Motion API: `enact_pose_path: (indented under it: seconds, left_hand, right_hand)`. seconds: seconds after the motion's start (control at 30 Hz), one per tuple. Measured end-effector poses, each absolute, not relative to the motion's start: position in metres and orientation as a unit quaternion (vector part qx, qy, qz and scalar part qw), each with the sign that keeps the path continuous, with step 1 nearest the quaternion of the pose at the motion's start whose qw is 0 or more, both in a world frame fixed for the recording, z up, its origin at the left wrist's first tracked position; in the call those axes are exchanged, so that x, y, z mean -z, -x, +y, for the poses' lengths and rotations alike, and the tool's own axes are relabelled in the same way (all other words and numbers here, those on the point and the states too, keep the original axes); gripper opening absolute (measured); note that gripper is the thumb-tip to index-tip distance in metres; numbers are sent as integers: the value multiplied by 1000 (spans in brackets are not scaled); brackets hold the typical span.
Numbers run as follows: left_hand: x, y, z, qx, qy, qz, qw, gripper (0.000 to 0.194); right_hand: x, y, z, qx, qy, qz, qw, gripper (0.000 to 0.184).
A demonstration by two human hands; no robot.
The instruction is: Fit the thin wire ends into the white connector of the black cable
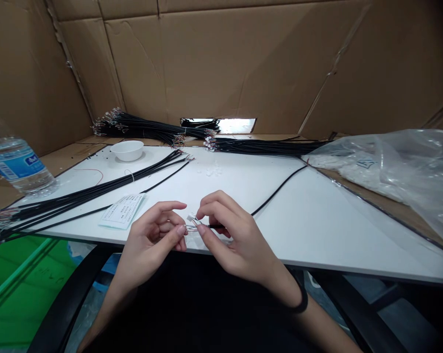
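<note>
Left hand [151, 240] pinches one small white connector [191, 218]; right hand [236, 240] grips its one black cable [276, 193].

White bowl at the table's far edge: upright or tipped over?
Upright: the white bowl sits on its base on the white table, rim level and opening facing up.

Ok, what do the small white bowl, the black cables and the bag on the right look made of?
The bowl looks like smooth white plastic or glazed ceramic; its soft sheen doesn't settle which. The black cables look like matte, plastic-sheathed wire, bending in loose curves. The bag looks like thin clear plastic film, glossy, crinkled and see-through.
</note>
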State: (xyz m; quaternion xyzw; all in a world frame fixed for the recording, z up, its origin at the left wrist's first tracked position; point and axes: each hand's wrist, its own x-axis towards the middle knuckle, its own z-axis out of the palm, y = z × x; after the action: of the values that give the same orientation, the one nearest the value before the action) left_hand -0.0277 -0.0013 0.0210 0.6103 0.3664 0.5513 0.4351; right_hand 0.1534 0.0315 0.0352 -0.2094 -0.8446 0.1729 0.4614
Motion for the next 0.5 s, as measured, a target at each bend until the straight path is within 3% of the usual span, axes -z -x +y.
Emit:
enact_pose_path:
  seconds: [0.5]
  left_hand:
    - [-22,27,-3,-557,-604,378,426,22]
  right_hand:
    - [-35,-154,32,-171,209,-850,452,12]
